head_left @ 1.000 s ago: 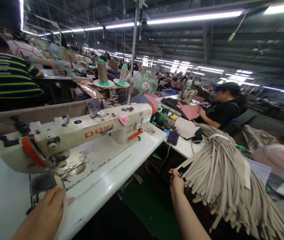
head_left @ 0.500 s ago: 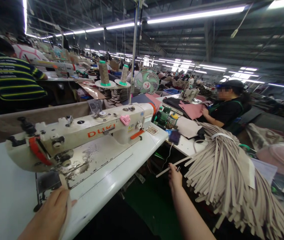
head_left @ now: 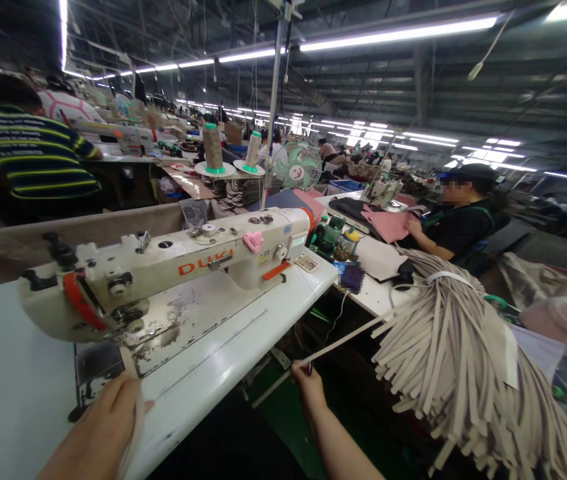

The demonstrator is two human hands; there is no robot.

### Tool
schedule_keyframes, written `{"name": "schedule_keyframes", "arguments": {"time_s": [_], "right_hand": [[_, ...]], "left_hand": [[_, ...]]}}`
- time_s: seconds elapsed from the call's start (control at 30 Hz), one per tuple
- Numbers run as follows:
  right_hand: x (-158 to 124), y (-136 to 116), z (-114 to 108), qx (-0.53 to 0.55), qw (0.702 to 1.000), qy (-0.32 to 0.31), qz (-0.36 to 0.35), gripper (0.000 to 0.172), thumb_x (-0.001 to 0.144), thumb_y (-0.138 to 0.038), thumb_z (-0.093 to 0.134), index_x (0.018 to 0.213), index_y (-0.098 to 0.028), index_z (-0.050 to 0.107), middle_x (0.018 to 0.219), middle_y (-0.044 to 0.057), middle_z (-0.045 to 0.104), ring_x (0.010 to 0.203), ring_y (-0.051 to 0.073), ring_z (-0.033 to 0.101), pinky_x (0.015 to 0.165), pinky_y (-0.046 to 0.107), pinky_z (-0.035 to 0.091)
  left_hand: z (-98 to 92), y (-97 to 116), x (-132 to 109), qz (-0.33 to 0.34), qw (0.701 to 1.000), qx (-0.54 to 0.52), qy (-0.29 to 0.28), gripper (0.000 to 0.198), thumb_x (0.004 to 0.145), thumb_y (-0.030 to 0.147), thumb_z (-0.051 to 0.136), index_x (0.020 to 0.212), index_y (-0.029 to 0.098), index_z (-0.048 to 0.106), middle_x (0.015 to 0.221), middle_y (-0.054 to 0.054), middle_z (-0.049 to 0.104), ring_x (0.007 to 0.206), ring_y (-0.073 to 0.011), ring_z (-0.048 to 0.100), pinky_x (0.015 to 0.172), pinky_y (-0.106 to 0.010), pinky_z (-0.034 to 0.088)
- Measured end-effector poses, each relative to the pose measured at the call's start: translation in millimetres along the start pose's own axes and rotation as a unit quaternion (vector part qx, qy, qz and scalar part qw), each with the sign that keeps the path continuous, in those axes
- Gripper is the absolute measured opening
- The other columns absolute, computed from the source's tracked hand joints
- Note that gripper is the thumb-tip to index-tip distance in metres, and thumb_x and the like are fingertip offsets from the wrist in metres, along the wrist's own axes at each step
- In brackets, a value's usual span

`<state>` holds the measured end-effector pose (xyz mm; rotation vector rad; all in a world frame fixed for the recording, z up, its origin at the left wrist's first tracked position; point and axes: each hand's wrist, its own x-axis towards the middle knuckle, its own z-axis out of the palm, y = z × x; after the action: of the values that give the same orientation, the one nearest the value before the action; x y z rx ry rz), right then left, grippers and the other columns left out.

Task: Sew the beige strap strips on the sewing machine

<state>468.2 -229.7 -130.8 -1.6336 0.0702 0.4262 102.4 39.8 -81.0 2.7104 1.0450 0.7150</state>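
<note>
My left hand rests on the sewing machine's white table, closed on a beige fabric strip that runs up beside the needle area of the sewing machine. Over the gap right of the table, my right hand pinches another beige strip. This strip stretches from a thick bundle of beige strips, its free end hanging past my fingers. A small dark object also shows at my right fingers, too small to name. A white band wraps the bundle's upper part.
Thread cones and a green fan stand behind the machine. Bottles and pale fabric lie on the adjoining table. A co-worker handles pink fabric at right; another person sits at left.
My right hand has moved left and down, drawing the strip further out of the bundle. My left hand has stayed by the needle area. The view has shifted slightly.
</note>
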Motion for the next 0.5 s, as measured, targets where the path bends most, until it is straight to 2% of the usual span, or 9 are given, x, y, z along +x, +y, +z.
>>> {"name": "schedule_keyframes", "arguments": {"time_s": [0.1,0.17,0.23,0.3,0.43,0.5], "right_hand": [[36.1,-35.5,-20.9,0.018,0.998,0.056,-0.025,0.054,0.058,-0.068,0.083,0.076,-0.019,0.066,0.051,-0.006,0.051,0.041,0.011,0.039,0.042,0.027,0.028],[57.5,-58.4,-35.8,0.032,0.994,0.093,-0.048,0.062,0.066,-0.075,0.075,0.089,-0.018,0.067,0.052,-0.008,0.049,0.041,0.010,0.035,0.042,0.027,0.025],[65.1,-69.5,-43.2,0.036,0.991,0.112,-0.066,0.066,0.071,-0.078,0.069,0.097,-0.018,0.068,0.052,-0.008,0.049,0.042,0.011,0.036,0.043,0.027,0.026],[57.1,-65.6,-40.7,0.026,0.992,0.098,-0.073,0.063,0.069,-0.075,0.072,0.094,-0.017,0.071,0.052,-0.006,0.053,0.044,0.013,0.042,0.044,0.028,0.030],[24.7,-38.9,-23.4,-0.004,0.998,0.004,-0.062,0.049,0.048,-0.055,0.092,0.073,-0.016,0.075,0.055,0.000,0.063,0.053,0.018,0.059,0.050,0.029,0.042],[20.3,-34.9,-21.4,-0.007,0.998,-0.013,-0.057,0.047,0.047,-0.051,0.093,0.072,-0.016,0.076,0.057,0.001,0.065,0.053,0.018,0.059,0.050,0.028,0.043]], "left_hand": [[-8.2,3.1,0.9,0.017,1.000,0.009,0.000,0.036,0.097,0.041,0.045,0.113,0.018,0.068,0.123,-0.015,0.070,0.114,-0.0284,0.069,0.099,-0.040,0.059],[-13.3,7.6,1.5,0.024,1.000,0.003,0.007,0.033,0.096,0.037,0.045,0.111,0.019,0.068,0.117,-0.013,0.071,0.113,-0.0275,0.069,0.098,-0.038,0.059],[-18.2,14.3,2.4,0.027,1.000,-0.010,0.013,0.028,0.094,0.033,0.047,0.108,0.022,0.068,0.114,-0.010,0.071,0.110,-0.0259,0.070,0.095,-0.036,0.059],[-23.2,21.4,4.3,0.029,0.999,-0.017,0.019,0.024,0.091,0.030,0.050,0.105,0.025,0.067,0.111,-0.008,0.072,0.108,-0.0251,0.070,0.092,-0.034,0.059],[-31.3,26.0,10.6,0.027,0.999,-0.005,0.035,0.024,0.084,0.024,0.052,0.101,0.028,0.069,0.102,-0.005,0.073,0.103,-0.0249,0.071,0.091,-0.034,0.060],[-32.6,22.8,13.1,0.025,0.999,0.004,0.037,0.027,0.083,0.024,0.050,0.100,0.028,0.069,0.101,-0.005,0.073,0.100,-0.0255,0.071,0.089,-0.036,0.060]]}}
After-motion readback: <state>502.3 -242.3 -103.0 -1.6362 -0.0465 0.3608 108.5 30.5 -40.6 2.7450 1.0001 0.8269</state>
